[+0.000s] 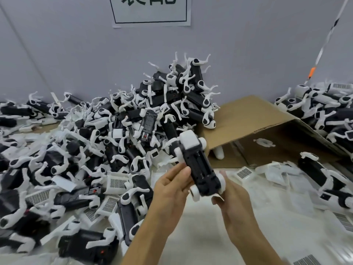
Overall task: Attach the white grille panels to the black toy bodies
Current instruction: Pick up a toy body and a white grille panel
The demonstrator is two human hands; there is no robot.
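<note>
Head cam view, looking down at both hands holding one black toy body [198, 165] up in the lower middle of the frame, a bit right of center. It's a long black plastic shell turned so its open underside faces the camera, with ribs and little posts showing inside, white round hubs at the corners and a white rounded block capping its far end. The left hand [172, 190] grips it along the left edge, fingers curled against the side, and the right hand [232, 199] holds the near end from the right, thumb and fingers pinching around the lower white hub, though I can't tell exactly what the fingertips are on. Behind it there's a huge heap of toy bodies [152, 111] with white legs sticking out everywhere, filling the left and center of the frame. White grille panels [116, 183] lie scattered on the table at lower left, plus another one [244, 173] just right of the hands. A cardboard box [267, 134] lies on its side at right, under a paper sign [150, 10] on the wall at top.
</note>
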